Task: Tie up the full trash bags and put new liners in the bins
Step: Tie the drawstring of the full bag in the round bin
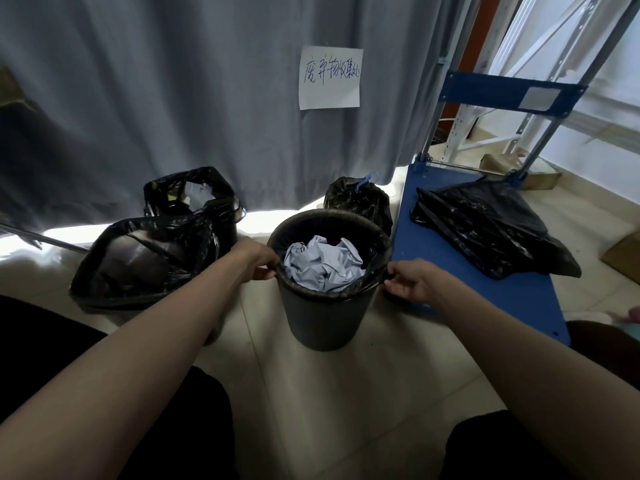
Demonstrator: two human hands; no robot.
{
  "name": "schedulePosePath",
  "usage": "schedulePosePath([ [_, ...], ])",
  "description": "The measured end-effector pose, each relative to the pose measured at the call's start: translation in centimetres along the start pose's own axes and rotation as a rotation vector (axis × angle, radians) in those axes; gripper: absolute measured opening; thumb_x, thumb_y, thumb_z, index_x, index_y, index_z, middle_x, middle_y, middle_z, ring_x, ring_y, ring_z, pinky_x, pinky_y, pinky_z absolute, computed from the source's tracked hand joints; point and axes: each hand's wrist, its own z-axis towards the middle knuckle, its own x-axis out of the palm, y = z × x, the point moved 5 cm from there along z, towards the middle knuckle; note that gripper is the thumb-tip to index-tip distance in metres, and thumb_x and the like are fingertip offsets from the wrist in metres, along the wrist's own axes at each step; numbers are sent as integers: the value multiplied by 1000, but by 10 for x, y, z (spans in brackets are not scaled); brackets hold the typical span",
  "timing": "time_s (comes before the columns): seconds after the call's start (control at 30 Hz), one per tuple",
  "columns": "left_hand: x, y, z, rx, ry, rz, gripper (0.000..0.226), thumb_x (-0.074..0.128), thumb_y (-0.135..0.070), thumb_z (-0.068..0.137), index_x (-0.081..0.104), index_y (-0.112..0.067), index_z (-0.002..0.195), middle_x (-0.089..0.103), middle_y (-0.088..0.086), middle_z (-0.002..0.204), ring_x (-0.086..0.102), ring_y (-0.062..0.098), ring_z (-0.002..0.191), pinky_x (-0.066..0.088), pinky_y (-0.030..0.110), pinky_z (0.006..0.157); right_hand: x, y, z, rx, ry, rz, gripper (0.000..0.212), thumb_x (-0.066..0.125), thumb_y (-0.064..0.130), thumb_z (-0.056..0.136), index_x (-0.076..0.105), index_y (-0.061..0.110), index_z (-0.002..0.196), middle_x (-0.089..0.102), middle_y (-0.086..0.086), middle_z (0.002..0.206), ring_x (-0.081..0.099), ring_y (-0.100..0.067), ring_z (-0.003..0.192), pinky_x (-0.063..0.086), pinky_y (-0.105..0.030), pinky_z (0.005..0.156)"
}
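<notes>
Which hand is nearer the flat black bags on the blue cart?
Right. The right hand grips the bin's liner rim beside the cart; the left hand grips the far rim, farther from the bags.

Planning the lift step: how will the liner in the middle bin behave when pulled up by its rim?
The liner is thin black film, so probably floppy and a bit slick. Its load looks like crumpled paper, so likely light. The bin may lift with it; both the left hand and right hand pinch only the liner's edge.
</notes>
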Motion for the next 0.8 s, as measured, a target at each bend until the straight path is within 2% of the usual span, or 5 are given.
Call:
schedulePosePath([
  [0.2,10,12,-10,-54,86,80,21,53,15,78,52,-5,72,55,12,67,55,21,49,44,17,34,9,-7,-5,71,99,36,13,44,-4,93,56,2,97,63,-17,89,65,-25,68,56,-27,43],
  [0.4,13,5,-12,-11,40,122,15,54,12,79,54,-3,82,54,13,62,50,17,46,33,12,32,21,-9,-15,38,81,127,6,49,0,96,53,-1,91,49,-9,70,64,-22,44,52,-28,36],
  [0.53,-1,-14,-8,128,-112,305,31,64,5,70,63,4,101,65,20,83,63,27,66,41,23,44,23,8,-13,-70,-76,211,8,52,6,97,50,2,104,43,-5,72,60,-19,37,46,-23,31],
  [0.63,-16,-32,0,198,-242,440,42,69,-6,74,60,3,114,66,20,110,66,34,99,55,35,71,16,23,-12,-149,-202,169,7,54,9,92,51,6,86,51,-6,71,55,-15,34,42,-17,32],
  [0.8,-24,-51,21,259,-283,548,40,62,-6,75,59,3,113,62,22,114,61,37,102,51,37,77,10,40,3,-184,-244,89,7,56,16,84,51,11,85,50,-9,80,40,-14,50,35,-18,40],
])
